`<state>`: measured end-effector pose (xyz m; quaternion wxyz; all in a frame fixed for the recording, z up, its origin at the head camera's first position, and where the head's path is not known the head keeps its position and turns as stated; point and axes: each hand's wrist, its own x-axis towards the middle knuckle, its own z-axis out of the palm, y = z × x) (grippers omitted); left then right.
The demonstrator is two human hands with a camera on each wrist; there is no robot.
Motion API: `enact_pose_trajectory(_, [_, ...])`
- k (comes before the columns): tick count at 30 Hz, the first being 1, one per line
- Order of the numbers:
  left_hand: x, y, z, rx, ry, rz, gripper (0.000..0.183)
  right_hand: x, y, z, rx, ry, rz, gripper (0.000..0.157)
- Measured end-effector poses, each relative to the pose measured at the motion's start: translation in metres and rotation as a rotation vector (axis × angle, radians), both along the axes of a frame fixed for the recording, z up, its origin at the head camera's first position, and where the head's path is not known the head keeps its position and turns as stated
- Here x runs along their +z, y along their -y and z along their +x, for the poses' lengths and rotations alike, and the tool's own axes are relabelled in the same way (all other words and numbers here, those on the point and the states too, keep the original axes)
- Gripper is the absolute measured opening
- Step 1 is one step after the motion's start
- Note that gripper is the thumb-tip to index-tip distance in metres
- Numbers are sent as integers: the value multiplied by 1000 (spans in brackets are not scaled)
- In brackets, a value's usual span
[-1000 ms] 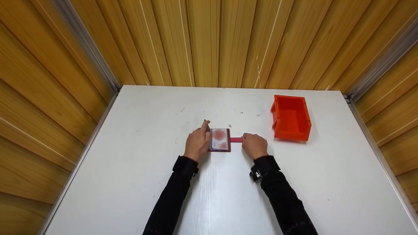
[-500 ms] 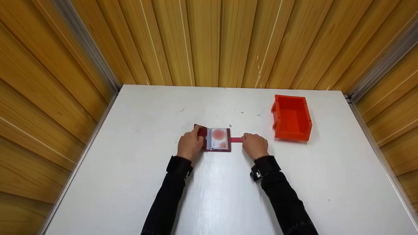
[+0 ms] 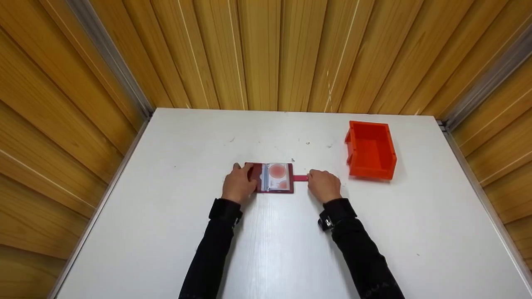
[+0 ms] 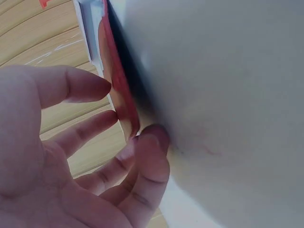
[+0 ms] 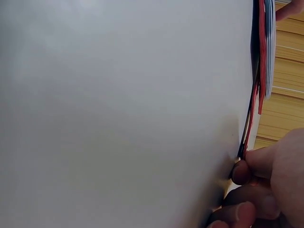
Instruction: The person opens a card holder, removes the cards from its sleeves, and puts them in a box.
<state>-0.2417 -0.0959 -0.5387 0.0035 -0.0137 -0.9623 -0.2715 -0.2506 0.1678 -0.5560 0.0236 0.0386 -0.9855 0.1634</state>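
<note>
A small dark-red card holder (image 3: pixel 254 177) lies open on the table, its clear sleeves (image 3: pixel 277 177) showing a page with pinkish-red circles. At its left cover is my left hand (image 3: pixel 239 183). In the left wrist view the thumb (image 4: pixel 90 88) and one finger touch the inner face of the cover (image 4: pixel 121 90), while the other fingers bend beside its outer edge. A pink-red strap (image 3: pixel 300 177) sticks out from the right side. My right hand (image 3: pixel 324 185) pinches the strap's end between thumb and fingers, also seen low in the right wrist view.
An orange-red plastic bin (image 3: pixel 370 150) stands at the back right of the white table (image 3: pixel 174 232). Wood-patterned walls (image 3: pixel 262 54) rise behind the table and on both sides. Small marks dot the tabletop behind the card holder.
My left hand has moved left, swinging the card holder's left cover over and down toward the table. More of the cover's inside shows now. My right hand has stayed on the strap.
</note>
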Motion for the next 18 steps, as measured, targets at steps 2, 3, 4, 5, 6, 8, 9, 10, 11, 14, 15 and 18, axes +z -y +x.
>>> enact_pose_trajectory(2, [0,0,0,4,-1,10,55,0,0,0,2,-10,-8,25])
enact_pose_trajectory(3, [0,0,0,4,-3,15,55,0,0,0,2,-15,-11,25])
enact_pose_trajectory(4, [0,-1,0,3,-5,19,55,-1,0,0,3,-20,-15,25])
enact_pose_trajectory(5, [0,-1,0,2,-7,21,55,-1,-1,0,3,-24,-17,25])
enact_pose_trajectory(6, [-1,-1,0,1,-11,21,55,-1,-1,0,5,-25,-18,25])
enact_pose_trajectory(8, [-1,-1,-1,-3,-18,17,54,0,-1,0,7,-24,-18,25])
enact_pose_trajectory(9, [-1,-1,-1,-4,-22,14,53,0,-1,-1,8,-20,-18,24])
enact_pose_trajectory(10, [-2,-1,-1,-5,-25,11,53,0,-1,-1,8,-12,-20,25])
enact_pose_trajectory(11, [-2,-1,-2,-5,-26,10,52,1,-1,-1,8,-3,-25,24])
enact_pose_trajectory(14, [-3,-1,-2,-4,-24,5,51,3,-2,-2,-1,17,-46,21])
enact_pose_trajectory(15, [-3,0,-2,-4,-20,6,50,4,-2,-2,-2,16,-56,19])
enact_pose_trajectory(18, [-3,0,-2,-3,-12,1,49,4,0,-2,32,-26,-80,20])
